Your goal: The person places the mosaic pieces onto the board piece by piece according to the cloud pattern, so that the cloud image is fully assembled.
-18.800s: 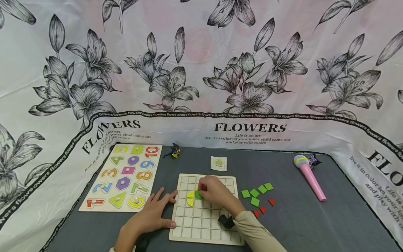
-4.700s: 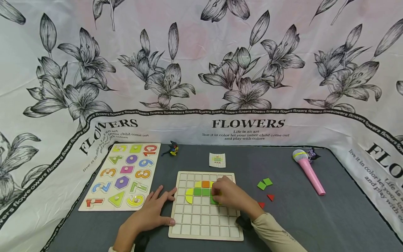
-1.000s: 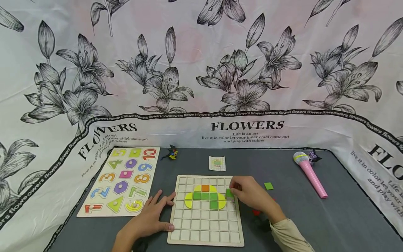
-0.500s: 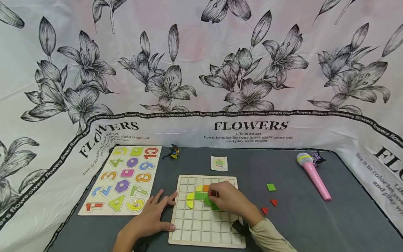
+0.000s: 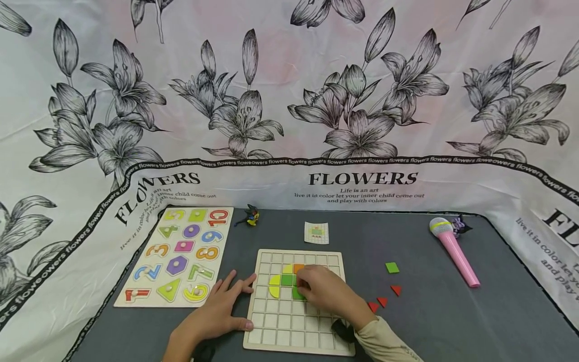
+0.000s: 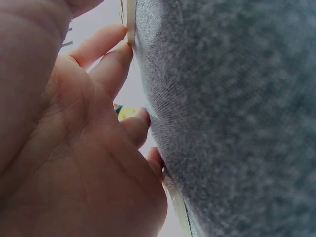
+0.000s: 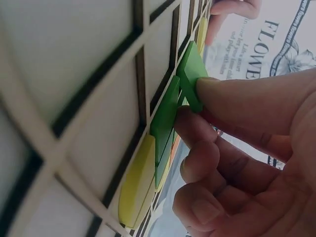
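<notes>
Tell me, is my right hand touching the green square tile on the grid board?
Touching. The right wrist view shows the right hand pinching the green square tile between fingertips.

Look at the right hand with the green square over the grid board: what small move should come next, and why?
Probably lower the green square flat into its cell and let go. The right hand pinches it tilted, one edge raised off the grid board, beside seated green pieces. The left hand steadies the board's edge.
</notes>
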The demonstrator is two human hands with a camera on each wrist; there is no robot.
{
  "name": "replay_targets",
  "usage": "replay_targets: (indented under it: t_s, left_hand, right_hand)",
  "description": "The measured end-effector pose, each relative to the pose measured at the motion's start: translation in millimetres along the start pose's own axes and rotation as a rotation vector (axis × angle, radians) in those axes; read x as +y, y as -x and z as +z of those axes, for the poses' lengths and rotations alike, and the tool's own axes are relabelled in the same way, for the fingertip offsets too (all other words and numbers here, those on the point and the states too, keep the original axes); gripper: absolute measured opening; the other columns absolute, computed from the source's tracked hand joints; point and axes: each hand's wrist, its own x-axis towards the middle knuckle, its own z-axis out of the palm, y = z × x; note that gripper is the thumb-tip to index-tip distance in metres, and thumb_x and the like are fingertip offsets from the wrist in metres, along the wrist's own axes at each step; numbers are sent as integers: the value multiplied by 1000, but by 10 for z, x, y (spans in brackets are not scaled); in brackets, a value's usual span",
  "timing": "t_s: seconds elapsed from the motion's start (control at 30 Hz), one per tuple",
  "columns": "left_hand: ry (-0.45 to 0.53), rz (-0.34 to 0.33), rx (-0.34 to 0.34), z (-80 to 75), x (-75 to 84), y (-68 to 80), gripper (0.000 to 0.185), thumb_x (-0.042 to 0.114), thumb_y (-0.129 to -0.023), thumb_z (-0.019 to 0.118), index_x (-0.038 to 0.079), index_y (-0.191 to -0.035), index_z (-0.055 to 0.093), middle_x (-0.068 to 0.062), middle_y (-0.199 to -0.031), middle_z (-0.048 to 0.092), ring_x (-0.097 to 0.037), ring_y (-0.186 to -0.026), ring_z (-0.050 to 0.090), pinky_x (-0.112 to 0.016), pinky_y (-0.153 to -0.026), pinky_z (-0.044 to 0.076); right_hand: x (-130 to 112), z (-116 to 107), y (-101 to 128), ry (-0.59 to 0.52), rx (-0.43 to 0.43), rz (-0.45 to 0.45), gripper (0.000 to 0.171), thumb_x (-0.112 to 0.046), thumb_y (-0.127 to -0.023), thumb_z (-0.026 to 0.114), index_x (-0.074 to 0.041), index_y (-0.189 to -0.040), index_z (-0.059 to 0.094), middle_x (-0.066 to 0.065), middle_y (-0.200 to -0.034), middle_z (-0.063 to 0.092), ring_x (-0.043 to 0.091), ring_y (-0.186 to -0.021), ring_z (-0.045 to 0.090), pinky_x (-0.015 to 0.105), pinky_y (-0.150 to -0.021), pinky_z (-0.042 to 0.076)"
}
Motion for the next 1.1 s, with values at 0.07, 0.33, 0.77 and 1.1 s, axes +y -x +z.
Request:
replay_targets:
  t_s: [0.07, 0.33, 0.77, 1.1]
  left_hand:
    - [-1, -2, 0, 5, -19, -1, 102, 67, -78, 85, 24, -161, 47, 5, -154, 54, -48, -162, 4, -74, -124, -1]
    - [-6, 5, 4, -3, -36, -31, 101, 66, -78, 86, 24, -161, 47, 7, -151, 55, -48, -162, 4, -74, -123, -1]
    - [30, 6, 4, -44, 139, 59, 99, 56, -79, 90, 20, -161, 47, 3, -143, 59, -57, -158, 7, -78, -121, -2]
    - [16, -13, -18, 7, -23, -14, 103, 61, -78, 89, 22, -163, 44, 9, -143, 57, -50, -161, 3, -76, -122, -4]
  right_hand:
    - [-6, 9, 1, 12, -1, 4, 20, -2, -96, 79, -15, -86, 68, -10, -83, 59, 4, -74, 52, 26, -66, 52]
    - [7, 23, 11, 45, 8, -28, 23, 1, -95, 77, -15, -84, 66, -8, -84, 52, 6, -76, 47, 24, -66, 48]
    - [352, -354, 308, -105, 98, 84, 15, 4, -96, 74, -11, -91, 73, -10, -87, 60, 5, -74, 51, 27, -62, 48]
    - [772, -696, 748, 114, 181, 248, 14, 3, -92, 79, -4, -104, 77, 6, -102, 68, 31, -97, 60, 51, -84, 56]
